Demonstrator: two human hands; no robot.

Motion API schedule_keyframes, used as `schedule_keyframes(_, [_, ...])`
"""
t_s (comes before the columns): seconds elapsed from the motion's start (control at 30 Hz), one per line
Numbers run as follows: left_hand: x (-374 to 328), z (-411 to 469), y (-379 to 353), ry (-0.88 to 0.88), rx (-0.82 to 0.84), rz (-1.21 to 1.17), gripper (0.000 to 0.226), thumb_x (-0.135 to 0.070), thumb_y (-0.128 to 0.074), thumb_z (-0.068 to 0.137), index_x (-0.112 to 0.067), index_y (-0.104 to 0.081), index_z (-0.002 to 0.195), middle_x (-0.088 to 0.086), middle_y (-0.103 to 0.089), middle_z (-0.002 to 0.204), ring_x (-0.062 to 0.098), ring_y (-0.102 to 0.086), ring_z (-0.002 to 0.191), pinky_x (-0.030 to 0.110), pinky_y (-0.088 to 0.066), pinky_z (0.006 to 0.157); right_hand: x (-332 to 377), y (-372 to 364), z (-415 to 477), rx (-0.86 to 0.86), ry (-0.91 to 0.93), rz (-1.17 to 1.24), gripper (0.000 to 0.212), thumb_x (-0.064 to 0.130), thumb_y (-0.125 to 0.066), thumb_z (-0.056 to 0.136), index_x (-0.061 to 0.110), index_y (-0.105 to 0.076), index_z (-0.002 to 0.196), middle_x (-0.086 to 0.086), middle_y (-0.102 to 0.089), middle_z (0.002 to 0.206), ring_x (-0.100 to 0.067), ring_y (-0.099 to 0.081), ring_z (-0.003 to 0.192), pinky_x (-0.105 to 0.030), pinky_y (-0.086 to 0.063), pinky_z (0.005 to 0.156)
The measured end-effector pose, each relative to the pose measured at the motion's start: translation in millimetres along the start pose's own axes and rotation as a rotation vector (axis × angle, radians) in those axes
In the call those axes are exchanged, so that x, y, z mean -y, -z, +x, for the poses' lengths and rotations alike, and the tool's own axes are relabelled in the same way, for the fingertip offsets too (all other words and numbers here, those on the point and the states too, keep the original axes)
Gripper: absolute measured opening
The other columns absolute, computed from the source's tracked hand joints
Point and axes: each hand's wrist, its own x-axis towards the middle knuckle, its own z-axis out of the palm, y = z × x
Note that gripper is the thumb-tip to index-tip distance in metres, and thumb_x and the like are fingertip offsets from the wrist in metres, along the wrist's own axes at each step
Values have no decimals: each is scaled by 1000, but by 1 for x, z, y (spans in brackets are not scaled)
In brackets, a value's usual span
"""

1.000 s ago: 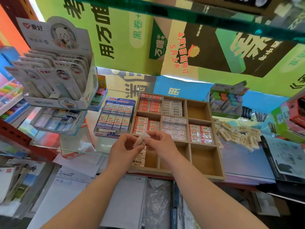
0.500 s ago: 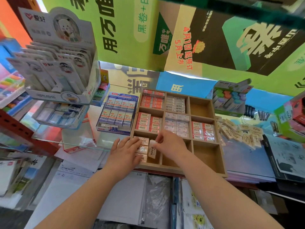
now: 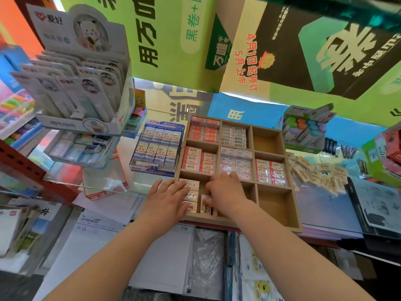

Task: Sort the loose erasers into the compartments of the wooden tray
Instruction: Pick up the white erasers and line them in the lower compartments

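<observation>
A wooden tray (image 3: pixel 280 228) with a three-by-three grid of compartments lies on the glass counter. Several compartments hold wrapped erasers; the right column's far and near ones show bare wood. My right hand (image 3: pixel 225 191) reaches into the near-left compartment, fingers pinching a cream eraser (image 3: pixel 205 206) set upright beside a column of cream erasers (image 3: pixel 192 195). My left hand (image 3: pixel 168 199) lies flat, fingers spread, on the tray's left edge and touches that column. A pile of loose cream erasers (image 3: pixel 315 173) lies right of the tray.
A blue box of erasers (image 3: pixel 158 146) sits just left of the tray. A white display stand (image 3: pixel 76 83) with carded items rises at the far left. A green-and-red box (image 3: pixel 384 153) and dark booklets (image 3: pixel 377 205) lie to the right. Papers fill the shelf below.
Both hands held one eraser up over the tray a second ago. They have dropped to the near-left compartment; the right hand lowered the eraser in, the left hand flattened on the tray edge.
</observation>
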Motion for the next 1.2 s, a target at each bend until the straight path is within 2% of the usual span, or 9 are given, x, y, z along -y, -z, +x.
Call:
schedule_keyframes(0.33, [4, -1, -1, -19, -4, -5, 47, -43, -22, 93, -30, -20, 139, -13, -15, 150, 8, -8, 137, 33, 8, 111, 4, 7, 9, 206, 32, -18, 30, 26, -56, 83, 16, -50, 111, -6, -57, 112, -26, -49, 108, -44, -26, 101])
schedule_keyframes(0.47, [4, -1, -2, -21, -17, -11, 47, -43, -22, 94, -31, -19, 139, -13, -14, 150, 8, -8, 137, 32, 8, 111, 1, 5, 5, 129, 9, 82, 23, 33, -56, 81, 19, -55, 100, -2, -62, 102, -23, -55, 98, -40, -29, 96])
schedule_keyframes(0.6, [0, -1, 1, -17, -47, -81, 45, -39, -29, 94, -30, -25, 138, -13, -17, 149, 8, -10, 137, 30, 8, 110, -2, -5, -6, 18, 14, 273, 27, 34, -55, 82, 21, -54, 107, 0, -57, 111, -19, -53, 101, -36, -30, 94])
schedule_keyframes(0.77, [-17, -4, 7, -16, -246, -135, 31, -26, -52, 87, -19, -57, 117, -1, -51, 131, 20, -35, 129, 32, -1, 110, -28, -11, -28, -259, 3, 680, 19, 22, -56, 85, 19, -59, 103, 5, -59, 105, -7, -52, 94, -18, -42, 83])
schedule_keyframes(0.83, [-34, 0, 10, -75, -339, -113, 21, -23, -55, 80, -17, -70, 93, 1, -68, 105, 25, -56, 110, 35, -18, 105, -48, -11, -38, -376, -75, 752, 14, 18, -55, 86, 19, -60, 99, 12, -55, 95, 0, -47, 86, -6, -36, 71])
schedule_keyframes(0.93, [-65, 10, 9, -188, -369, -111, 13, -19, -61, 69, -18, -71, 77, -2, -72, 82, 20, -67, 88, 34, -32, 96, -90, -12, -56, -522, -222, 767, 13, 14, -53, 86, 17, -61, 96, 10, -54, 90, -1, -45, 80, -7, -33, 67])
schedule_keyframes(1.03, [-95, 23, 4, -130, -161, -119, 19, -22, -55, 85, -22, -64, 102, -7, -64, 109, 11, -54, 111, 30, -14, 108, -141, -21, -77, -606, -416, 792, 15, 12, -50, 87, 13, -62, 96, -1, -60, 95, -8, -47, 82, -19, -37, 73])
schedule_keyframes(1.1, [-102, 29, -6, -64, -152, -101, 27, -26, -42, 91, -23, -54, 115, -7, -54, 123, 9, -41, 123, 26, -5, 110, -175, -31, -90, -594, -526, 818, 17, 13, -48, 89, 12, -63, 98, -5, -62, 99, -9, -47, 83, -23, -36, 73])
schedule_keyframes(1.2, [-111, 27, -4, -46, -318, -149, 21, -15, -46, 83, -3, -58, 94, 19, -62, 102, 33, -56, 99, 49, -37, 96, -216, -46, -105, -560, -641, 814, 21, 11, -47, 89, 9, -61, 104, -9, -63, 105, -13, -48, 83, -23, -34, 70])
